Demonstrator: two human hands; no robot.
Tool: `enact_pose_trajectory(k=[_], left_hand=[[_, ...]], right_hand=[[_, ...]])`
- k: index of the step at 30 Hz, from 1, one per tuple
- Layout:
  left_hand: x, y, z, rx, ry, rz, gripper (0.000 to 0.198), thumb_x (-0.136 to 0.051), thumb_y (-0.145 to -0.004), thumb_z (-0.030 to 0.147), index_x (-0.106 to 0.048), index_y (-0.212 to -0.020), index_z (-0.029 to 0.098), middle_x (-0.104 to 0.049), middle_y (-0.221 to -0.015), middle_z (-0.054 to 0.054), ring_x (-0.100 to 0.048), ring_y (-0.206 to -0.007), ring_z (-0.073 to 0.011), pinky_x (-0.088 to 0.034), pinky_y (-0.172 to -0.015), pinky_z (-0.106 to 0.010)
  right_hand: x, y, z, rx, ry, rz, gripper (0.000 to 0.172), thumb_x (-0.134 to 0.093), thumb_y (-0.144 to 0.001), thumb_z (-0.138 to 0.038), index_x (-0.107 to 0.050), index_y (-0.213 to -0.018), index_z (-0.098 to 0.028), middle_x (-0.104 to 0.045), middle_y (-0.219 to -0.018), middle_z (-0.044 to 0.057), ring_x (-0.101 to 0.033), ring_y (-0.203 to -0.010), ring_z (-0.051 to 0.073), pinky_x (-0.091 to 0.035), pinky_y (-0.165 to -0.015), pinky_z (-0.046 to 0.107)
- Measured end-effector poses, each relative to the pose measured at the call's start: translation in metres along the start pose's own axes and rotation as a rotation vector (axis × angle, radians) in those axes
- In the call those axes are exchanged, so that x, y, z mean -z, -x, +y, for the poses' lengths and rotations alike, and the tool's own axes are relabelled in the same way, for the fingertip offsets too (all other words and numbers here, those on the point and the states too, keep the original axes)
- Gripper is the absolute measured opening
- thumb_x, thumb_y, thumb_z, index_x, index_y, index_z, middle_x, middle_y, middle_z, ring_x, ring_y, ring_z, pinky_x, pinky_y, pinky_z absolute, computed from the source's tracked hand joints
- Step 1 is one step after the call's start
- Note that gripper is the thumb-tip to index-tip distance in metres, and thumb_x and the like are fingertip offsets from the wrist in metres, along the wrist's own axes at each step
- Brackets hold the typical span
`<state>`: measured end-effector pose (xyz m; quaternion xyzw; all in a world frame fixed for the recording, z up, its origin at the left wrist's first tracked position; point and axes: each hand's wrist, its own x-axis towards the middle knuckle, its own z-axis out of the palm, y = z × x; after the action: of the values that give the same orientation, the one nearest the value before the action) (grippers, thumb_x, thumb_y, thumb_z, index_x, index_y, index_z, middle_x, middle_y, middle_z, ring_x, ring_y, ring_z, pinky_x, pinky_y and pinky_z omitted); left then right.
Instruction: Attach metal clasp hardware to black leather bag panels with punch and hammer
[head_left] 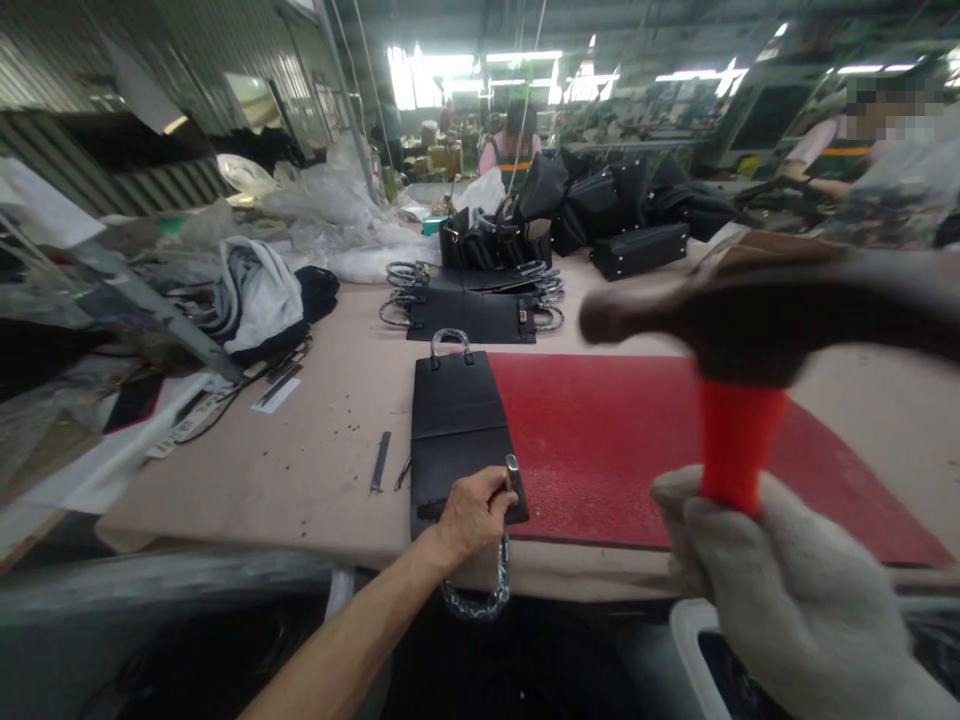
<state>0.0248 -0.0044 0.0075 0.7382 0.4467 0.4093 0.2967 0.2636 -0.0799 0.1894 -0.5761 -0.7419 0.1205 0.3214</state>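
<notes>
My left hand [474,512] is bare and pinches a short metal punch [513,466] standing on the right edge of a flat black bag panel [457,400]. Two plastic-wrapped handles belong to this panel: one handle [450,337] at the far end, the other handle [480,608] hanging over the table's front edge. My right hand [787,580], in a grey work glove, grips a hammer [739,440] by its red handle. Blurred and close to the camera, the dark hammer head is raised at the right, well apart from the punch. The punch's lower tip is hidden by my fingers.
Under the panel's right side lies a red mat [600,440]. Further back are stacked bag panels [472,312] and a pile of black bags [600,205]. Thin tools [380,462] lie left of the panel. Two people work beyond the table [322,470].
</notes>
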Motion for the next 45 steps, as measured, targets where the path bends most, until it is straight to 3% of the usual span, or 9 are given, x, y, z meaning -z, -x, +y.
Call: enact_pose_trajectory(k=[5, 11, 15, 19, 25, 30, 36, 41, 45], left_hand=[[0.000, -0.001, 0.001, 0.019, -0.055, -0.023, 0.012, -0.059, -0.087, 0.012, -0.067, -0.088, 0.021, -0.073, -0.088, -0.003, -0.070, -0.083, -0.0174, -0.053, -0.080, -0.026], [0.001, -0.004, 0.005, -0.029, -0.058, 0.024, 0.010, -0.061, -0.083, 0.011, -0.062, -0.081, 0.020, -0.069, -0.081, -0.002, -0.066, -0.076, -0.0165, -0.052, -0.075, -0.025], [0.001, -0.005, 0.005, -0.051, -0.072, 0.024, 0.009, -0.062, -0.084, 0.012, -0.061, -0.082, 0.021, -0.070, -0.083, -0.002, -0.067, -0.079, -0.0167, -0.052, -0.077, -0.025], [0.002, -0.004, 0.007, -0.039, -0.082, 0.023, 0.004, -0.062, -0.086, 0.016, -0.063, -0.087, 0.020, -0.069, -0.086, -0.003, -0.066, -0.080, -0.0173, -0.053, -0.079, -0.026], [0.000, -0.001, 0.008, 0.053, 0.003, -0.015, 0.008, -0.059, -0.092, 0.019, -0.066, -0.095, 0.022, -0.072, -0.097, -0.004, -0.068, -0.091, -0.0178, -0.053, -0.088, -0.028], [0.002, -0.007, 0.012, 0.256, 0.164, 0.117, 0.015, -0.055, -0.094, 0.024, -0.069, -0.096, 0.020, -0.076, -0.092, -0.004, -0.069, -0.084, -0.0173, -0.055, -0.082, -0.028], [0.068, -0.028, 0.006, 0.355, 0.067, 0.284, 0.030, -0.054, -0.095, 0.042, -0.071, -0.093, 0.017, -0.077, -0.091, -0.007, -0.071, -0.085, -0.0196, -0.053, -0.079, -0.029], [0.151, -0.012, -0.057, 0.651, -0.693, 0.331, 0.035, -0.049, -0.091, 0.041, -0.064, -0.069, 0.018, -0.069, -0.069, -0.010, -0.067, -0.074, -0.0271, -0.047, -0.070, -0.034], [0.179, 0.011, -0.093, 0.735, -0.929, 0.217, 0.035, -0.044, -0.092, 0.037, -0.070, -0.090, 0.013, -0.073, -0.091, -0.020, -0.068, -0.092, -0.0349, -0.051, -0.081, -0.042]], right_hand=[[-0.017, 0.006, 0.052, -0.019, 0.361, -0.310, 0.030, -0.049, -0.095, -0.052, -0.060, -0.083, -0.027, -0.069, -0.066, 0.005, -0.064, -0.056, 0.024, -0.042, -0.054, 0.033], [-0.038, -0.006, 0.112, -0.221, 0.473, -0.263, 0.031, -0.039, -0.096, -0.048, -0.056, -0.081, -0.027, -0.066, -0.061, 0.006, -0.067, -0.057, 0.028, -0.041, -0.052, 0.034], [-0.067, -0.012, 0.144, -0.255, 0.638, -0.141, 0.045, -0.029, -0.097, -0.045, -0.065, -0.094, -0.019, -0.072, -0.089, 0.017, -0.070, -0.069, 0.031, -0.049, -0.058, 0.040], [-0.112, -0.011, 0.126, 0.015, 0.552, 0.030, 0.051, -0.037, -0.097, -0.047, -0.066, -0.120, -0.011, -0.068, -0.121, 0.021, -0.068, -0.101, 0.034, -0.055, -0.084, 0.046], [-0.191, -0.005, 0.067, 0.225, 0.333, -0.103, 0.047, -0.053, -0.091, -0.027, -0.060, -0.136, -0.014, -0.061, -0.140, 0.017, -0.052, -0.132, 0.037, -0.033, -0.116, 0.060], [-0.204, 0.001, 0.064, 0.192, 0.361, -0.139, 0.050, -0.051, -0.095, -0.026, -0.057, -0.142, -0.009, -0.055, -0.148, 0.018, -0.045, -0.139, 0.040, -0.024, -0.119, 0.063], [-0.192, -0.001, 0.059, 0.137, 0.313, -0.216, 0.053, -0.055, -0.095, -0.028, -0.055, -0.145, -0.010, -0.053, -0.151, 0.016, -0.042, -0.140, 0.040, -0.021, -0.121, 0.061], [-0.188, -0.001, 0.053, 0.111, 0.279, -0.220, 0.054, -0.057, -0.094, -0.028, -0.055, -0.145, -0.010, -0.052, -0.151, 0.015, -0.042, -0.140, 0.039, -0.019, -0.123, 0.060], [-0.189, -0.001, 0.054, 0.118, 0.265, -0.196, 0.055, -0.058, -0.093, -0.028, -0.055, -0.145, -0.010, -0.053, -0.151, 0.016, -0.042, -0.139, 0.039, -0.019, -0.123, 0.060]])
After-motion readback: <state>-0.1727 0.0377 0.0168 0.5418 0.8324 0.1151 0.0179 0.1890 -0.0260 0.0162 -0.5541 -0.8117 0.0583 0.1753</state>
